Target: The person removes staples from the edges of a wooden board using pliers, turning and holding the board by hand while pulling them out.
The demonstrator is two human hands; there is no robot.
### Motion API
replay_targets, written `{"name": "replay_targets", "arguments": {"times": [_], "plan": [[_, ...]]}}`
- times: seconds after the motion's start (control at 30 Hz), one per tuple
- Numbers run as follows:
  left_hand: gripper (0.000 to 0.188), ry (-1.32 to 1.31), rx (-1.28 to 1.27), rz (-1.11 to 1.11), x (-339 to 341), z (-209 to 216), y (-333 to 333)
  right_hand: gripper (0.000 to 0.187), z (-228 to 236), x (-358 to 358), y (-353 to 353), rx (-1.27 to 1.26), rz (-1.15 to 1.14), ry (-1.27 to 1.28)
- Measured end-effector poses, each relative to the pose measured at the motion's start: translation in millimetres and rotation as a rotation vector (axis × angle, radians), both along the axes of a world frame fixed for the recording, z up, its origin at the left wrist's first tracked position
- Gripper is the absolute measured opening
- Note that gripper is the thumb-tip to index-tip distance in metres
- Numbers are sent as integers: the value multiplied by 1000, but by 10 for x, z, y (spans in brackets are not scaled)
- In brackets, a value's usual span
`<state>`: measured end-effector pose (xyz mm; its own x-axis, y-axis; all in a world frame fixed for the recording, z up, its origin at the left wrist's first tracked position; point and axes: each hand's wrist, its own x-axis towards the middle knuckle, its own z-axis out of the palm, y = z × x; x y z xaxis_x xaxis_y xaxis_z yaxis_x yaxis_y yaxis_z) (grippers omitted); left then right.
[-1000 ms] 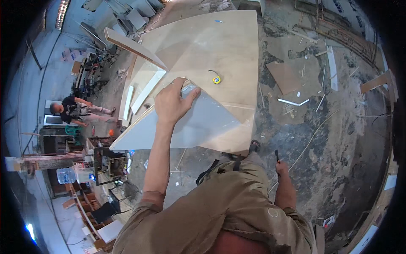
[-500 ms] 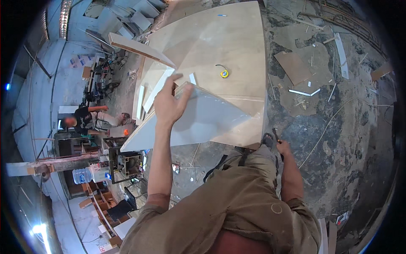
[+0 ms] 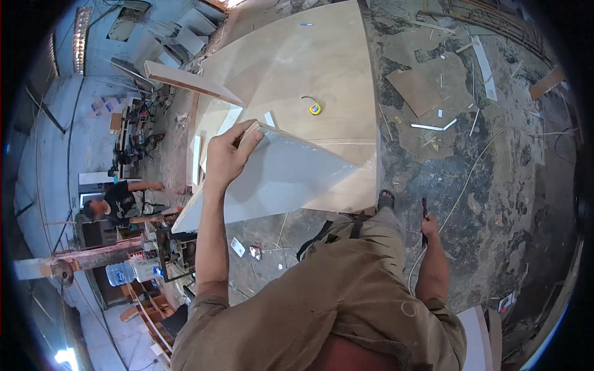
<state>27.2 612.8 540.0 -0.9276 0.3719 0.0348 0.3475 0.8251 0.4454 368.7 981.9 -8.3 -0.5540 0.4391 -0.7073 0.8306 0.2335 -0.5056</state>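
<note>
My left hand (image 3: 225, 156) grips the upper corner of a grey-faced panel (image 3: 278, 176), thumb on the grey face and fingers over the far edge. The panel leans at a slant over a large pale plywood sheet (image 3: 334, 68). Off to the right, low over the floor, my right hand (image 3: 429, 226) is closed around a slim dark hand tool (image 3: 424, 206); its exact kind is too small to make out. Beyond the panel, a yellow tape measure (image 3: 315, 109) lies on the plywood with a bit of blade out.
A narrow board (image 3: 192, 81) stands on edge at the plywood's left, near white strips (image 3: 197, 159). A blue pen (image 3: 306, 25) lies at the far end. Scraps and a brown board (image 3: 413, 93) litter the floor to the right. Another person (image 3: 120, 201) is at the left.
My left hand has closed from a loose, open pose onto the panel's corner. My right hand has swung outward to the right with the dark tool. The view has shifted slightly.
</note>
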Motion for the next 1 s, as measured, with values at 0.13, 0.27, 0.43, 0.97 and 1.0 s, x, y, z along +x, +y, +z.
{"name": "replay_targets", "arguments": {"times": [0.13, 0.27, 0.43, 0.97, 1.0], "plan": [[35, 97, 34, -11, -59, -87, -323, 37, 253, 212, -115, -65, -196, -174], [45, 72, -20, 78, 42, 130, -577, 37, 351, 297, -338, -9, -82, -123], [42, 55, -179, 8, 59, 114, -1231, 42, 244, 186, -460, -7, 25, -77], [49, -16, -189, -155, 22, -18, -1535, 32, 869, 32, -976, 84, -36, -61], [51, 30, -172, -190, 5, -37, -1512, 33, 831, 174, -1085, 28, -36, -48]]}}
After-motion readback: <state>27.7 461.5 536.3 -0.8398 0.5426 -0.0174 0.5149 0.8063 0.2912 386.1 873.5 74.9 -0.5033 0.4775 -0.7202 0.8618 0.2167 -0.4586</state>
